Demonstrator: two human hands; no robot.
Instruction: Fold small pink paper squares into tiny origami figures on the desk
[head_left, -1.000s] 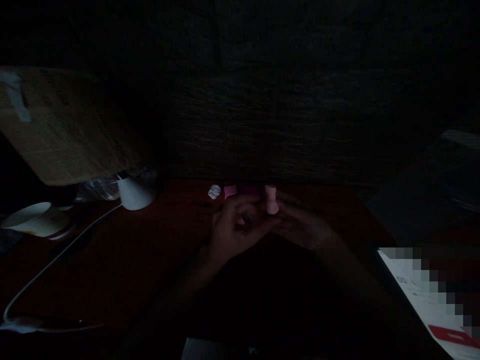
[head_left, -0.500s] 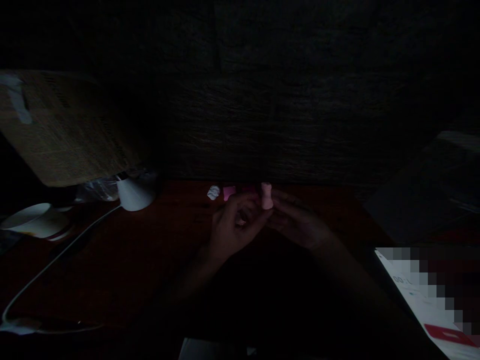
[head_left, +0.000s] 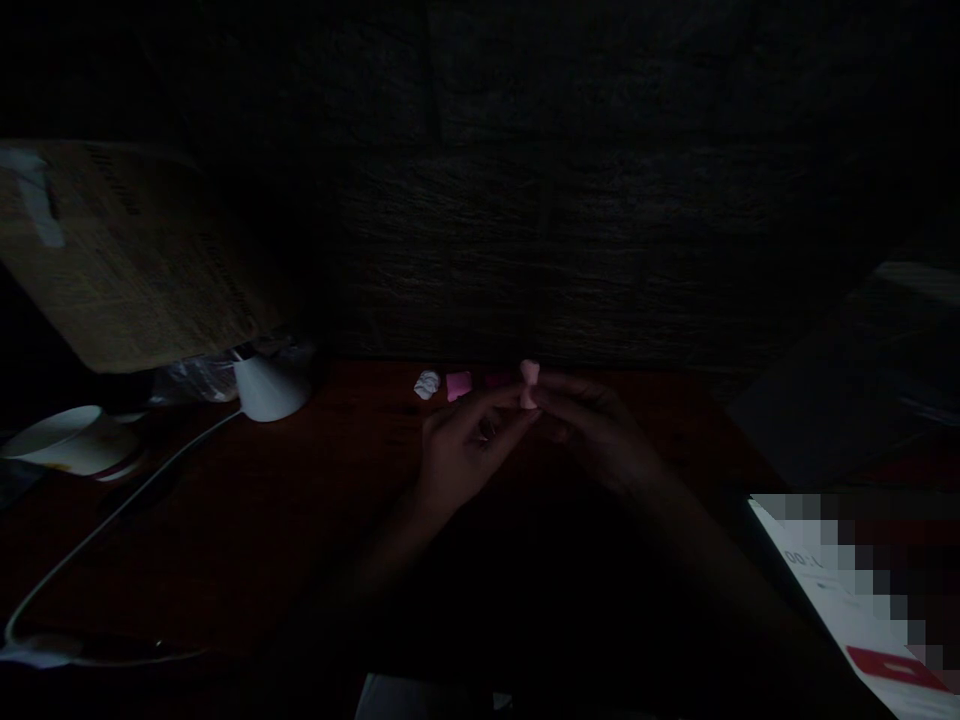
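Observation:
In dim light, a small pale-pink piece of modelling clay stands upright between my hands, narrow in the middle and wider at the top. My left hand is closed in a pinch on its lower part, thumb and forefinger forming a ring. From the other side, my right hand presses its fingers against the same piece. Fingertips hide the lower end. Behind my left hand lie a crumpled white lump, a pink block and a dark magenta piece.
A cardboard box leans at the left above a white cone-shaped lamp base with a white cable. A paper cup lies beside them on the dark red-brown table. A lit screen stands at lower right.
My right thumb and fingers have closed in on the clay, which now sits slightly higher and further left. My left hand has barely shifted.

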